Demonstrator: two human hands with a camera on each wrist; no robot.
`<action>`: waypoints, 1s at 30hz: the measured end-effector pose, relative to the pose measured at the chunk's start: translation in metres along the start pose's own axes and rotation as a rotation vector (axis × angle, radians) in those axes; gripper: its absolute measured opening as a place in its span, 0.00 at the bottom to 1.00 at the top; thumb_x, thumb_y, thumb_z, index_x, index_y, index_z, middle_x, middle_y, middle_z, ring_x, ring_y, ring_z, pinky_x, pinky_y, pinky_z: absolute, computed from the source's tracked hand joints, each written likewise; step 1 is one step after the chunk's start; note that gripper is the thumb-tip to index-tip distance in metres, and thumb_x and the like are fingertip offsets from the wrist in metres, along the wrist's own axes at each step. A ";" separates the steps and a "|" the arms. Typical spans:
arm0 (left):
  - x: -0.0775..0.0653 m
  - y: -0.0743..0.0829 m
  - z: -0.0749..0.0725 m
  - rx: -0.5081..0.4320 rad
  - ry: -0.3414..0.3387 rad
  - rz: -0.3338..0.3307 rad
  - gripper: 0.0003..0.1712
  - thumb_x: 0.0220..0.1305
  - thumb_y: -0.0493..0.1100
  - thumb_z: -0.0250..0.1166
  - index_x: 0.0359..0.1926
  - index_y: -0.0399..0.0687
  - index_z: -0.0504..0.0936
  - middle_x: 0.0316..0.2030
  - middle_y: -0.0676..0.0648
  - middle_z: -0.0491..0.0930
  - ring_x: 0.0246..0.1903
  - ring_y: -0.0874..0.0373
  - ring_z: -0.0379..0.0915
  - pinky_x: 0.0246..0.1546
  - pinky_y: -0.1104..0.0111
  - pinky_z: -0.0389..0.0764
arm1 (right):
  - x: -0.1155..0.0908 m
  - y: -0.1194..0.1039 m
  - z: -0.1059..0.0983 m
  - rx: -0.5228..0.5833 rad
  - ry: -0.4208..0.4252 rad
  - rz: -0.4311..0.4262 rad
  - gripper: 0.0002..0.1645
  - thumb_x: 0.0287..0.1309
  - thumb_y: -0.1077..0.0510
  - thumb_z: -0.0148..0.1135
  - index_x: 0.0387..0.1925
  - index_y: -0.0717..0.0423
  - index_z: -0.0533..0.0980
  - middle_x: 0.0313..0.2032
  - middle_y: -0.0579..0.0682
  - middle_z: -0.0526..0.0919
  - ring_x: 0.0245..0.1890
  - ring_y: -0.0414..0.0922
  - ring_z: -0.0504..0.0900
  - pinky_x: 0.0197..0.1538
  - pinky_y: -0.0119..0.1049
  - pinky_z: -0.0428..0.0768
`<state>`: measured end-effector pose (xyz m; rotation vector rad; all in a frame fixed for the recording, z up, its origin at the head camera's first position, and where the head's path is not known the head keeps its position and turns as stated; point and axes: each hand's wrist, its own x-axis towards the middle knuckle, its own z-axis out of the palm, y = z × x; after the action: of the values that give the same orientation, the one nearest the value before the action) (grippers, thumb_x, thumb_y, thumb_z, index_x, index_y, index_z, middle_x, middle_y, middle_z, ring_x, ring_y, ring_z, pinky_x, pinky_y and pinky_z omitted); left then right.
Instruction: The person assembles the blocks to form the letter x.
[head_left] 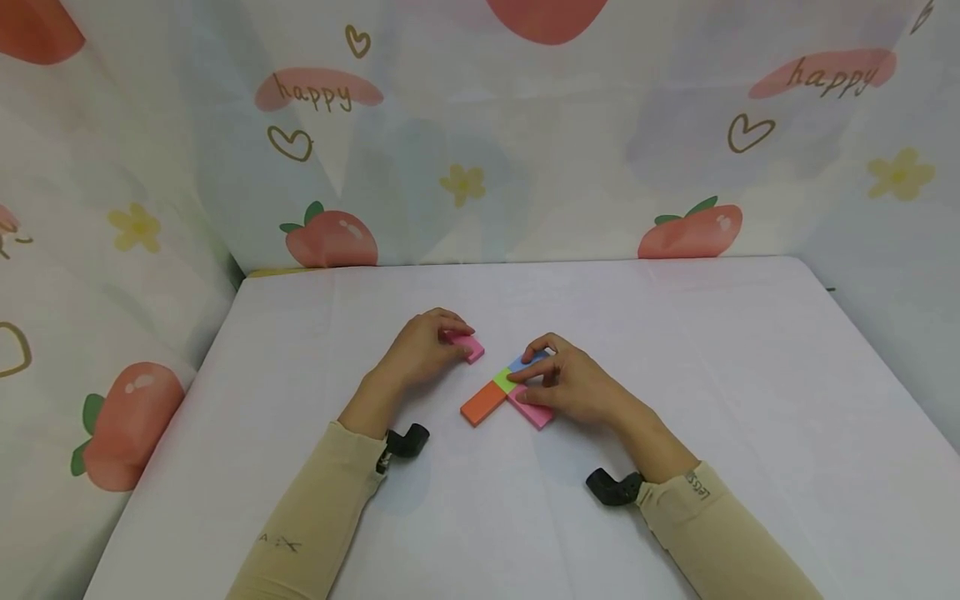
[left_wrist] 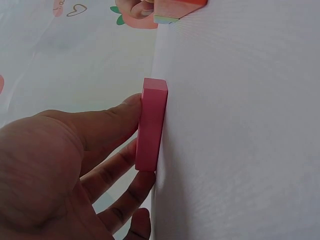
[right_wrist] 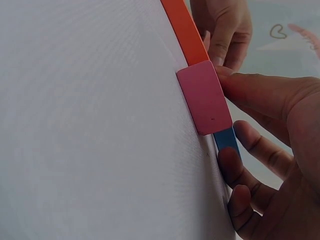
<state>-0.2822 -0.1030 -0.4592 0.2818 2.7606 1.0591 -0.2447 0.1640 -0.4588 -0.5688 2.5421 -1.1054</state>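
In the head view my left hand [head_left: 426,348] pinches a small pink block [head_left: 472,347] close over the table. The left wrist view shows that pink block [left_wrist: 152,125] between the thumb and fingertips. My right hand [head_left: 581,383] spreads its fingers over several flat blocks that meet in a branching shape. An orange block [head_left: 483,404] points to the lower left, a green block [head_left: 502,381] is at the junction, and a blue block [head_left: 517,364] lies partly under the fingers. Its thumb touches a second pink block [head_left: 536,414] at the lower right; the index fingertip rests on the green one.
A white cloth [head_left: 480,517] covers the table. Behind it hangs a printed curtain [head_left: 525,167] with fruit, flowers and hearts, and more of it runs down the left side. Each wrist carries a black camera mount [head_left: 408,440] below the hand.
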 end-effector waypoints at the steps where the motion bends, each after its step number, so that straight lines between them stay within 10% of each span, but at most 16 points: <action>1: 0.000 0.000 0.000 0.000 0.000 -0.001 0.17 0.66 0.45 0.73 0.56 0.56 0.88 0.60 0.53 0.80 0.60 0.53 0.74 0.64 0.56 0.76 | 0.000 0.000 0.000 0.001 -0.001 0.000 0.15 0.59 0.51 0.76 0.49 0.40 0.89 0.58 0.42 0.74 0.45 0.43 0.76 0.49 0.38 0.74; 30: -0.002 0.005 0.001 -0.005 -0.016 0.017 0.16 0.66 0.45 0.73 0.54 0.55 0.88 0.59 0.53 0.80 0.54 0.53 0.76 0.59 0.58 0.78 | 0.001 0.001 0.000 0.004 -0.006 0.009 0.15 0.59 0.49 0.76 0.49 0.39 0.89 0.58 0.42 0.74 0.46 0.44 0.76 0.50 0.40 0.74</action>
<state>-0.2797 -0.0992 -0.4562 0.3119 2.7455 1.0628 -0.2456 0.1644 -0.4591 -0.5591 2.5343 -1.1034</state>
